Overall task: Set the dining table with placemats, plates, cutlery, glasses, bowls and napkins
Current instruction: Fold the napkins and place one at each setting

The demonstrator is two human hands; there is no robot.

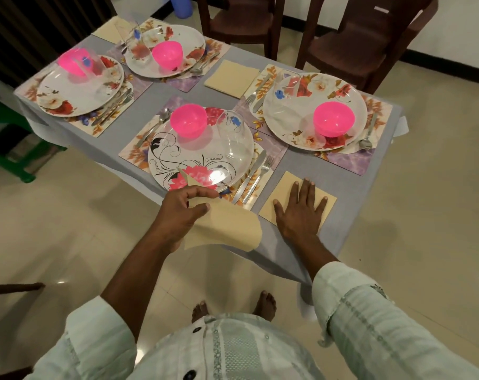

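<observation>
Pinching spare napkins [224, 229], left grip [183, 212]; right grip [301, 209] flat on placed napkin [287, 185].

One camera on my head, looking forward and down over the table.

It sits above my chest, so my shirt front [227, 349] and bare feet [263, 304] fill the bottom edge, and both my forearms reach up into the middle of the frame. My left hand [183, 212] and right hand [301, 212] lie close under the lens, at the near edge of the table [309, 165]. The table runs away slantwise toward the upper left, its far settings smaller and softer. Two brown chairs [364, 37] stand beyond it at the top. The wide lens bends the floor tiles [424, 215] outward at the sides.
</observation>
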